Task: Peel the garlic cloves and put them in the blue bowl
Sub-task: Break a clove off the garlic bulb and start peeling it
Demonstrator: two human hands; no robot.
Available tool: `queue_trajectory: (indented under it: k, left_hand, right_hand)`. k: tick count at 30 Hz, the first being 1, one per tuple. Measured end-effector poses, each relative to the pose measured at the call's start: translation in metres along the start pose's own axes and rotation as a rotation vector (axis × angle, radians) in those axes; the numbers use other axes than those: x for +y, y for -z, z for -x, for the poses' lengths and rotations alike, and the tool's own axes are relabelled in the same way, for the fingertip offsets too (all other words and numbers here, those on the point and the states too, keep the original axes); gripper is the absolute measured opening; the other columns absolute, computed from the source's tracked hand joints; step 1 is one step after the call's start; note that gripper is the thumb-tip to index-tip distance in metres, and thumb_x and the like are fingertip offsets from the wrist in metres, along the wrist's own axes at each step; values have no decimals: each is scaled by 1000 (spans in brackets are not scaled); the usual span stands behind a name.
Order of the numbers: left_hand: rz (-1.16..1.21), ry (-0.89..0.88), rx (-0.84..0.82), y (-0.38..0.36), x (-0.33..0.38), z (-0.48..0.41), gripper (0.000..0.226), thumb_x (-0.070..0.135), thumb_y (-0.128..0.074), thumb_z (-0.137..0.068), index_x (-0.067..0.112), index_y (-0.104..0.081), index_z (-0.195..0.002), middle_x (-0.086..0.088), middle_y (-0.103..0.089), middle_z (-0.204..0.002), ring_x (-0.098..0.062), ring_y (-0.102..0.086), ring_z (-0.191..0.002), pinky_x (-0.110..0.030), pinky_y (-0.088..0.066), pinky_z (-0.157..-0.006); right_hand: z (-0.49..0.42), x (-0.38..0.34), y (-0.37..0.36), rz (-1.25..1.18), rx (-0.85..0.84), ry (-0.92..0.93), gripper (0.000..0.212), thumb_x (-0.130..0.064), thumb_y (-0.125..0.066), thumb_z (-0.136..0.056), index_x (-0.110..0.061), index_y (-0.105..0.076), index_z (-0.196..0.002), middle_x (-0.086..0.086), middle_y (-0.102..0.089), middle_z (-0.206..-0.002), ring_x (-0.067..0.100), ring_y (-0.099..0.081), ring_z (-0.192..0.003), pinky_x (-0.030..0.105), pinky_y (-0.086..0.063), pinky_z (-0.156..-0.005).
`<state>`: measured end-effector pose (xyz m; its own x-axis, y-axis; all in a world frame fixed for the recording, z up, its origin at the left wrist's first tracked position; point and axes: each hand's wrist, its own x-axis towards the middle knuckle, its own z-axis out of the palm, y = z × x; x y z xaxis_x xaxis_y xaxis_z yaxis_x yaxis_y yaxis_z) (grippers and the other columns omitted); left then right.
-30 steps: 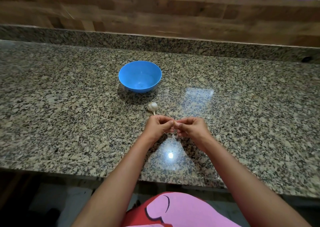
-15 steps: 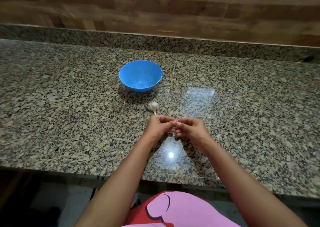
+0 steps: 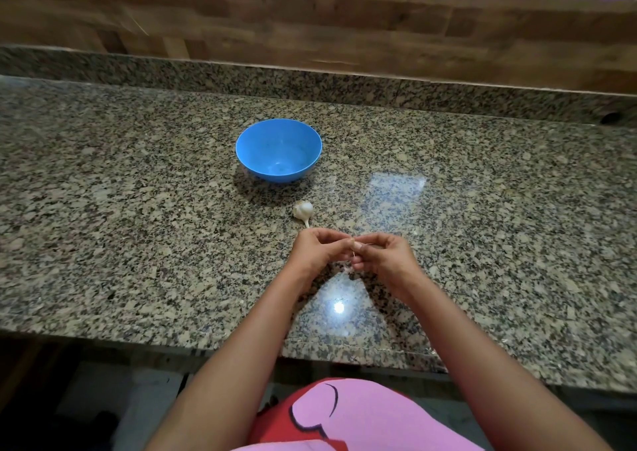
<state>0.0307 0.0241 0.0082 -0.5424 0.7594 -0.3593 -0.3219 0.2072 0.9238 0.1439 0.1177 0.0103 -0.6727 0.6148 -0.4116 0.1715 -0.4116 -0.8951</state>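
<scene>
A blue bowl (image 3: 278, 150) stands on the granite counter, and nothing shows inside it. A white garlic bulb (image 3: 303, 211) lies just in front of it, stem toward me. Closer to me, my left hand (image 3: 319, 249) and my right hand (image 3: 382, 254) meet fingertip to fingertip above the counter. Both pinch a small garlic clove (image 3: 351, 243), mostly hidden by the fingers. A thin strip of skin hangs from the clove between my hands.
The granite counter (image 3: 138, 226) runs the full width, with a raised granite lip and a wooden wall behind. Its front edge lies just under my forearms. A small pale scrap (image 3: 348, 268) lies on the counter below my fingers.
My hands stay in the same spot. The fingers have shifted slightly on the clove, and a strip of skin now shows between them.
</scene>
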Motion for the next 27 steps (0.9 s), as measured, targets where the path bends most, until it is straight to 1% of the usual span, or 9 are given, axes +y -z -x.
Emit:
queue_trajectory:
  k: [3, 6, 10, 12, 15, 18, 21, 24, 27]
  left_hand:
    - [89, 1, -2, 0, 4, -1, 11, -3, -66, -80, -6, -66, -91, -8, -70, -75, -13, -66, -65, -20, -57, -67]
    - [150, 34, -33, -1, 7, 0, 11, -6, -63, -81, -6, -66, -92, -8, -70, -78, -14, -68, -70, -21, -57, -69]
    - [142, 58, -8, -2, 9, 0, 12, -7, -64, -80, -6, -65, -92, -10, -69, -81, -15, -68, -71, -21, -57, -69]
    - [169, 66, 11, -3, 10, 0, 11, -7, -65, -80, -7, -64, -90, -12, -68, -81, -16, -67, -70, -22, -57, -69]
    - [205, 95, 21, -4, 11, 0, 9, -7, -66, -80, -8, -63, -88, -15, -67, -82, -21, -67, -73, -24, -57, -71]
    - [227, 140, 25, -3, 13, -1, 7, -9, -64, -80, -10, -62, -87, -16, -66, -81, -22, -67, -72, -25, -57, -71]
    - [251, 204, 31, -3, 16, -1, 9, -9, -63, -80, -12, -62, -88, -16, -67, -82, -21, -68, -71, -27, -58, -71]
    - [250, 249, 56, -4, 18, -3, 5, -9, -63, -81, -9, -62, -86, -15, -67, -80, -21, -67, -72, -28, -58, -71]
    - [248, 264, 86, -6, 16, -4, 13, -10, -62, -81, -13, -59, -94, -16, -65, -83, -21, -65, -73, -27, -57, -71]
  right_hand:
    - [0, -3, 0, -109, -4, -43, 12, 6, -64, -77, 6, -60, -89, 12, -68, -72, 19, -64, -61, 23, -56, -59]
    - [-1, -7, 1, -144, 3, -66, 13, 9, -63, -77, 6, -60, -89, 14, -68, -75, 20, -67, -64, 25, -57, -61]
    - [0, -9, -1, 0, 13, 5, 20, 7, -66, -77, 8, -63, -97, 17, -68, -85, 21, -67, -71, 25, -58, -66]
    - [0, -8, -3, 111, 33, 80, 18, 3, -69, -77, 5, -65, -94, 16, -69, -87, 21, -68, -74, 24, -57, -67]
    - [-1, -5, -4, 232, 62, 164, 11, 0, -70, -77, -1, -68, -88, 17, -70, -87, 25, -68, -80, 28, -57, -74]
    - [-1, -3, -5, 287, 83, 207, 8, 0, -69, -78, -4, -69, -85, 17, -70, -86, 29, -68, -82, 34, -58, -77]
    - [1, -1, -7, 356, 99, 243, 7, -2, -69, -79, -6, -69, -85, 13, -71, -83, 26, -68, -81, 32, -57, -76]
    - [2, 0, -7, 368, 111, 259, 8, -4, -70, -79, -7, -69, -86, 12, -71, -83, 24, -68, -81, 32, -57, -76]
    - [2, 1, -8, 357, 109, 264, 8, -5, -71, -78, -11, -69, -83, 12, -70, -83, 26, -68, -81, 34, -57, -76]
